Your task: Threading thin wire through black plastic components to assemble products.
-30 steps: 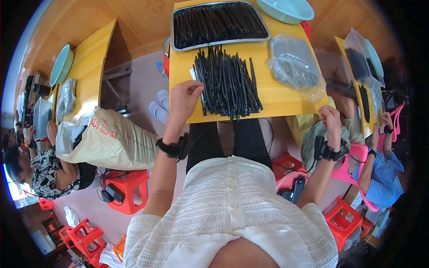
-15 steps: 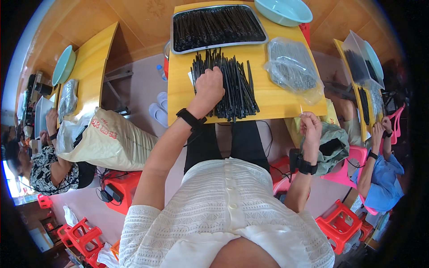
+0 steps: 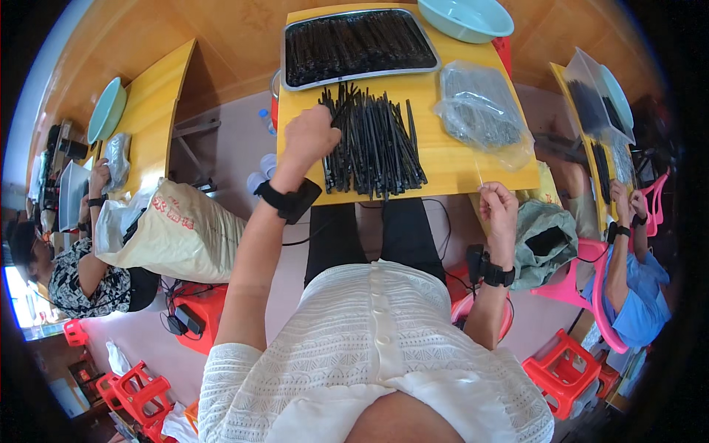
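A heap of thin black sticks (image 3: 377, 151) lies loose on the yellow table (image 3: 292, 177) before me. My left hand (image 3: 310, 135) is at the heap's far-left side, its fingers curled and partly hidden. A slanting black stick shows beside its fingertips, but I cannot make out what they grip. Over the table's near right edge, my right hand (image 3: 500, 207) pinches one thin pale stick (image 3: 480, 176) that points up from its fingertips. Beyond the heap stands a metal tray (image 3: 362, 77) full of similar black sticks. A clear plastic bag (image 3: 484, 107) of thin greyish pieces lies to the right.
A light-blue basin (image 3: 465, 22) stands at the far right corner. Below the right edge hangs a grey-green sack (image 3: 543, 247); a large cream sack (image 3: 185, 229) stands at left. Co-workers sit at tables on both sides. Red stools (image 3: 565, 373) and cables occupy the floor.
My left hand has moved left from the middle of the heap to its left side. My right hand, with the pale stick, has shifted slightly left.
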Motion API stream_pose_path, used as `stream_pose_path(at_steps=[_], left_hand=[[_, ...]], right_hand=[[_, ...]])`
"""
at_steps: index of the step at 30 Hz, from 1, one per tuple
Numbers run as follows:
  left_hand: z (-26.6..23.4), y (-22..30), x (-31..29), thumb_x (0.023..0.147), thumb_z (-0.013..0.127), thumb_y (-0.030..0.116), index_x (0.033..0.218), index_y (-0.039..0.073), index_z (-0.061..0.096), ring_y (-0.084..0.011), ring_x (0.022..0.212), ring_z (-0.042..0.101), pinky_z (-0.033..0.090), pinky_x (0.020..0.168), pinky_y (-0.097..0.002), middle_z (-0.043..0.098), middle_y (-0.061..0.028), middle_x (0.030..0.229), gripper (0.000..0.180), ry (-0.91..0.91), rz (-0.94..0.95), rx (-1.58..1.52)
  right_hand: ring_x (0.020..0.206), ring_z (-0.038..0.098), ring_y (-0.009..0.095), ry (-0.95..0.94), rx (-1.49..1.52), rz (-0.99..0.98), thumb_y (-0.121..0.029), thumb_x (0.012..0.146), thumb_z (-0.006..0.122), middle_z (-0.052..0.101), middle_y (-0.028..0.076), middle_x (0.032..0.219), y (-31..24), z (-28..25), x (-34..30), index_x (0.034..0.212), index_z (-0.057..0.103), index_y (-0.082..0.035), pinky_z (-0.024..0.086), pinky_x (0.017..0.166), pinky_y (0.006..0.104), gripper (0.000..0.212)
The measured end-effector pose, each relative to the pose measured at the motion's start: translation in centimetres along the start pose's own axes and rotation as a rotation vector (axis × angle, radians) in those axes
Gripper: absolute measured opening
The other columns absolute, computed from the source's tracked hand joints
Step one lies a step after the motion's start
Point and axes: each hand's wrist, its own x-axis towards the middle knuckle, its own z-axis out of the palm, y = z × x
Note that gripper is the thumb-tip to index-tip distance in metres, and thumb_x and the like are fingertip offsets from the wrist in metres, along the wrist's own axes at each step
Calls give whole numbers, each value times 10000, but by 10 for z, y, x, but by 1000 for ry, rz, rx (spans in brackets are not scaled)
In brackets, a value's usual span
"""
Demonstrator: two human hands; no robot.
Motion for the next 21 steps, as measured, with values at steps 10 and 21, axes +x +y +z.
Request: stream_pose_path(at_steps=[10, 21], left_hand=[[-26, -56, -52, 756, 485, 26, 906, -26, 526, -139, 701, 597, 501, 581, -242, 557, -59, 759, 164, -285, -173, -953], [0, 11, -104, 773, 572, -4, 924, 26, 474, -157, 772, 604, 529, 655, -251, 543, -45, 849, 182, -410, -39, -1552]], right_hand=[[479, 414, 36, -58, 84, 23, -97, 800, 567, 491, -34, 582, -4, 14, -2, 777, 592, -51, 315, 429, 165, 57], [709, 534, 76, -483, 576, 74, -84, 823, 582, 565, 9, 804, -28, 85, -11, 899, 573, -42, 421, 610, 195, 88]])
